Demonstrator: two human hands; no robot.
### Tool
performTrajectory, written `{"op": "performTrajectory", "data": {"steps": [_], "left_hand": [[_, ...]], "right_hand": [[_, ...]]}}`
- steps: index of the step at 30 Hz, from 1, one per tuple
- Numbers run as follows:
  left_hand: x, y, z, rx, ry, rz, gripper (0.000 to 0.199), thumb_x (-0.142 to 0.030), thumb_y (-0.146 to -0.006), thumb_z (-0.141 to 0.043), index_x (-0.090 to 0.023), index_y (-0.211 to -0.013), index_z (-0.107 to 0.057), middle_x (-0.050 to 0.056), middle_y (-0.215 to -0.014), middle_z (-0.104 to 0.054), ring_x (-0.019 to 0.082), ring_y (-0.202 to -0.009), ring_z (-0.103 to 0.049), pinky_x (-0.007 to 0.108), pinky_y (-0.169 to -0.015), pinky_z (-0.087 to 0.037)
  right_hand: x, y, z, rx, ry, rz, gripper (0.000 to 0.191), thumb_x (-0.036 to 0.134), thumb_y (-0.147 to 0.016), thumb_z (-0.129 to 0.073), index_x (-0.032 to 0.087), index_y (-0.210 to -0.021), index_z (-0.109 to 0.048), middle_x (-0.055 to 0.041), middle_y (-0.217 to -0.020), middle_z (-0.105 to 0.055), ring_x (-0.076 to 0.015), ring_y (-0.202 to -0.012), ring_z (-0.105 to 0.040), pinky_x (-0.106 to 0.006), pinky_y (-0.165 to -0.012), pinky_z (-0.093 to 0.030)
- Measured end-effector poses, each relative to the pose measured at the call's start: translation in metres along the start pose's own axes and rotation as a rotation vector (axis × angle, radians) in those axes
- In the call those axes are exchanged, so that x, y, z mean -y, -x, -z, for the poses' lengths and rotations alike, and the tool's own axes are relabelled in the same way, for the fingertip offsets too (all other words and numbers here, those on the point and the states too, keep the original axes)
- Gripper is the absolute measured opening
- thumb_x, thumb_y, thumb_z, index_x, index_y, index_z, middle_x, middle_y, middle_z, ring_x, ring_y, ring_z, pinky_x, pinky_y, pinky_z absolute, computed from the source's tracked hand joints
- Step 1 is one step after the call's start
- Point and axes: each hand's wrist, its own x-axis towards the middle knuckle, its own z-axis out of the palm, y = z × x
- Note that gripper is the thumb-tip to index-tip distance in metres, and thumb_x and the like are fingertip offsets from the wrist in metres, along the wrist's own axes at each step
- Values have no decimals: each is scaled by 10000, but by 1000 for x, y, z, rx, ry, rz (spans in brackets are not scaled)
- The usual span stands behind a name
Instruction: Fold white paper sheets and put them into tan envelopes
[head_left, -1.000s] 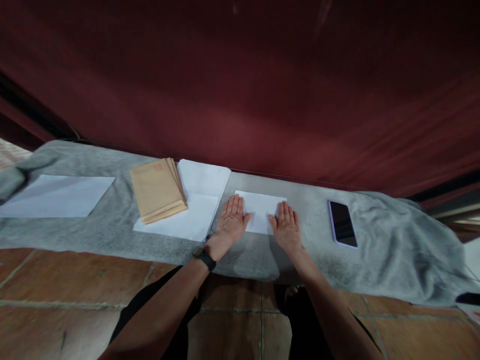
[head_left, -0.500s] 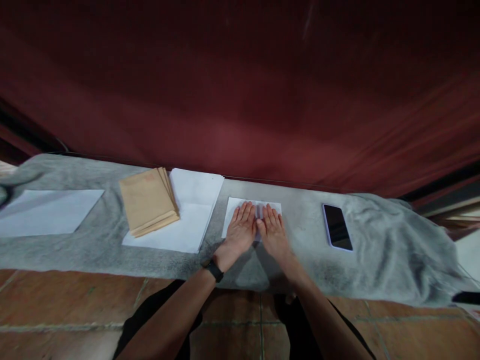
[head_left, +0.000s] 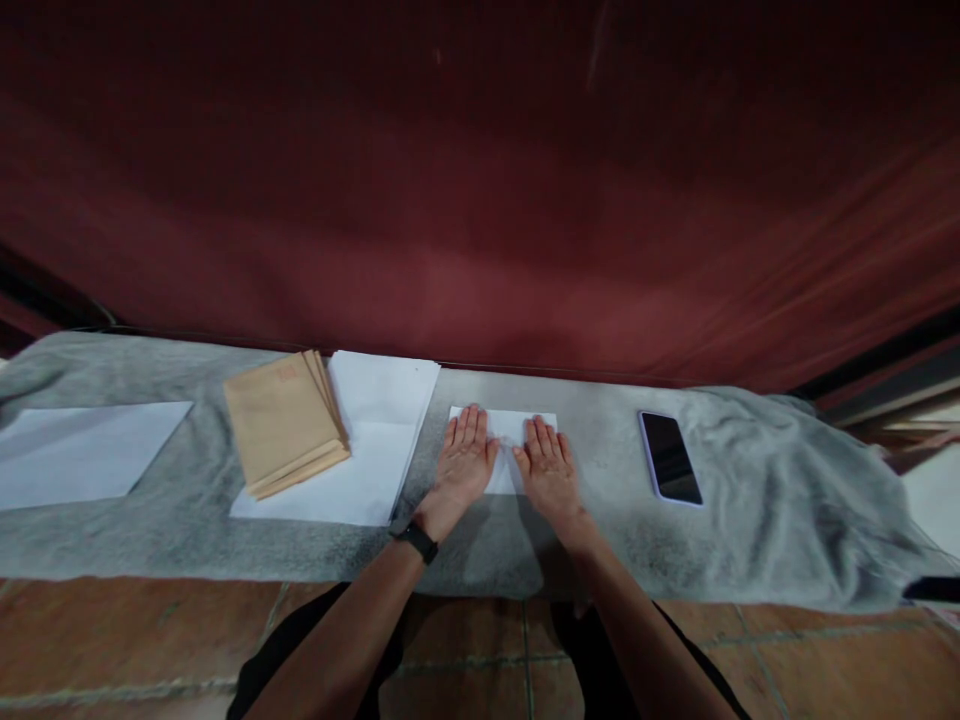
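The left hand (head_left: 463, 465) and right hand (head_left: 550, 475) lie flat, thumbs out, on the small white paper (head_left: 507, 478) in the middle of the gray cloth (head_left: 609, 440), and pressing both evenly should help it lie smooth without sliding.

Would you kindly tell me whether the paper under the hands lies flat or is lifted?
The paper lies flat on the grey cloth; the left hand and right hand rest palm down on it.
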Motion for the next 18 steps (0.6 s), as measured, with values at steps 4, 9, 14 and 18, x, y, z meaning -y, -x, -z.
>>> {"op": "performTrajectory", "data": {"steps": [4,9,14,18], "left_hand": [[7,1,2,-20,-24,31,618,-386,-1047,-275,-72,-1575,-348,179,-1624,-372,265,-1536,-313,460,-1256,-261],[18,1,6,20,-50,73,652,-415,-1053,-253,-20,-1564,-345,201,-1624,-363,284,-1533,-317,455,-1255,-257],[22,1,13,43,-77,122,651,-385,-1047,-276,19,-1551,-352,221,-1623,-350,294,-1537,-305,449,-1271,-213],[14,1,19,-18,-60,101,629,-368,-1047,-284,7,-1543,-374,211,-1621,-361,288,-1540,-298,457,-1277,-200]], "right_hand": [[-8,3,-2,-40,31,-15,619,427,-1088,-277,35,-1552,-397,-220,-1590,-417,-339,-1460,-431,-530,-1200,-316],[-18,7,-2,-97,80,-28,647,447,-1088,-265,0,-1532,-413,-245,-1564,-447,-351,-1445,-445,-519,-1185,-331],[-25,8,2,-56,118,-113,667,455,-1084,-263,-30,-1507,-439,-269,-1538,-471,-368,-1439,-448,-540,-1184,-327],[-23,5,8,-53,97,-185,673,449,-1084,-232,-33,-1497,-455,-281,-1551,-445,-382,-1466,-410,-572,-1194,-299]]}}
